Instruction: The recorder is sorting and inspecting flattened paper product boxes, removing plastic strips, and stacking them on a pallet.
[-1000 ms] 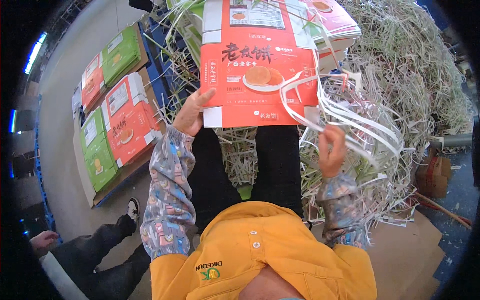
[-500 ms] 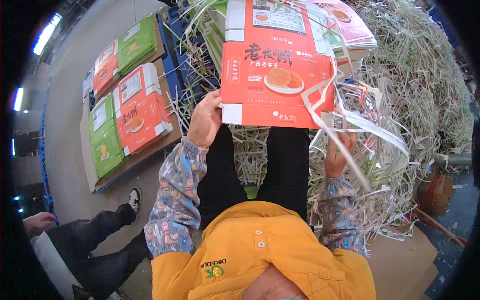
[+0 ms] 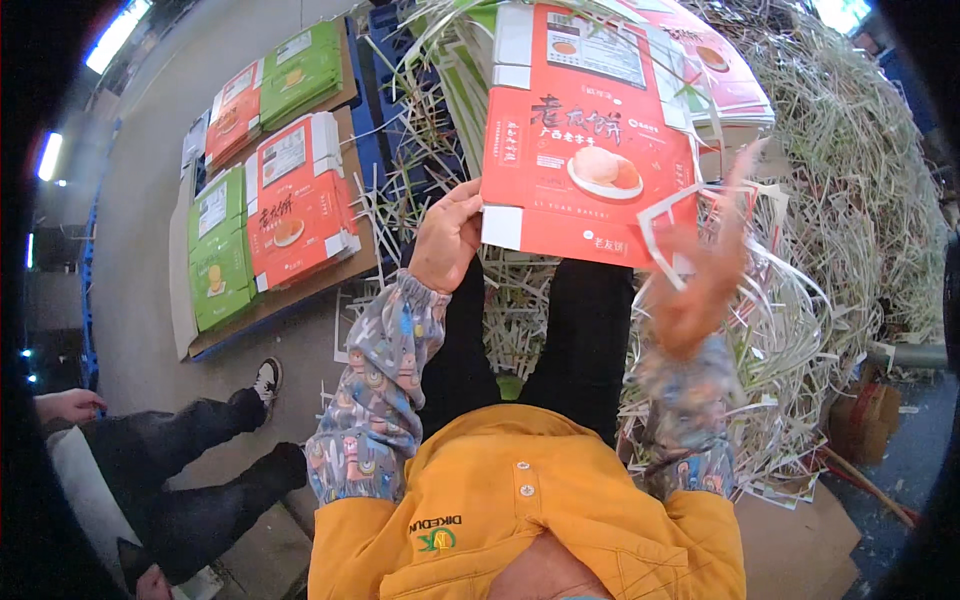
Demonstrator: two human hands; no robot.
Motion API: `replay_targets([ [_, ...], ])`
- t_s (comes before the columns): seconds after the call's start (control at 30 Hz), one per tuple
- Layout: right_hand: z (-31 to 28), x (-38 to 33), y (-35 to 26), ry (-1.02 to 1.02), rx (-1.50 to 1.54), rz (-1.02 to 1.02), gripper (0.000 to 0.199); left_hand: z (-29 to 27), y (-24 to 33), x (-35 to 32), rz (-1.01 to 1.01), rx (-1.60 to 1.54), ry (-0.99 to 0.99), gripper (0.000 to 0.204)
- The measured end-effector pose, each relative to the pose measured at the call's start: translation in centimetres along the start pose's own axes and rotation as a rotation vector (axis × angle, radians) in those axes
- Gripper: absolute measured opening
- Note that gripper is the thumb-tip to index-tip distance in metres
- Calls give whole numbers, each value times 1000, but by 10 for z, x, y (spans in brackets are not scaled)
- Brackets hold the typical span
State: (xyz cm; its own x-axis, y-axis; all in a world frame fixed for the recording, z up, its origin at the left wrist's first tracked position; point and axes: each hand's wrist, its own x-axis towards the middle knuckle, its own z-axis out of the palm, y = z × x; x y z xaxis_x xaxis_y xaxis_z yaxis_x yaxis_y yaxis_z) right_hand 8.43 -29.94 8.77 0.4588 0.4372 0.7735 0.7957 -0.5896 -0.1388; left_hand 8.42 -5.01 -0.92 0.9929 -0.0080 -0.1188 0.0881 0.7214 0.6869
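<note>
Over the lap, the left hand (image 3: 447, 238) pinches the orange carton blank's (image 3: 585, 150) near-left edge; the blurred right hand (image 3: 700, 285) clutches white trim strips (image 3: 665, 215).

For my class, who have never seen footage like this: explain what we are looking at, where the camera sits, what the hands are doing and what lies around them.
No machine here: a person works with bare hands. The camera is worn on the head and looks down, so the yellow jacket fills the bottom and straight edges bend. The left hand has a grip on the lower left corner of a flat, unfolded red carton. The right hand is blurred by motion, raised among white cardboard strips; whether it holds any I cannot tell. A big pile of such trimmings lies to the right. Left, stacks of red and green flat cartons rest on cardboard sheets. Another person's legs show lower left.
</note>
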Motion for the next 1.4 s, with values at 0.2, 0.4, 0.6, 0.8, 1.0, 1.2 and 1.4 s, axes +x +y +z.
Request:
replay_targets([
  [0.2,-45,16,19,774,23,464,22,-1,-3,3,2,1,-42,31],
  [0.4,38,-8,-16,-359,63,55,58,8,0,-3,31,5,-8,33],
  [0.6,70,-15,-4,-440,-31,52,58,13,1,-4,52,8,-76,32],
  [0.8,70,-16,2,-421,43,58,51,12,-1,-4,43,67,-32,31],
  [1.0,70,-6,6,-279,-13,16,40,3,-6,-3,20,162,-1,30],
  [1.2,78,1,5,-307,-99,-68,39,3,-7,-1,13,149,-1,27],
  [1.4,85,-12,10,-329,-103,-108,44,10,-5,-3,34,143,-20,25],
])
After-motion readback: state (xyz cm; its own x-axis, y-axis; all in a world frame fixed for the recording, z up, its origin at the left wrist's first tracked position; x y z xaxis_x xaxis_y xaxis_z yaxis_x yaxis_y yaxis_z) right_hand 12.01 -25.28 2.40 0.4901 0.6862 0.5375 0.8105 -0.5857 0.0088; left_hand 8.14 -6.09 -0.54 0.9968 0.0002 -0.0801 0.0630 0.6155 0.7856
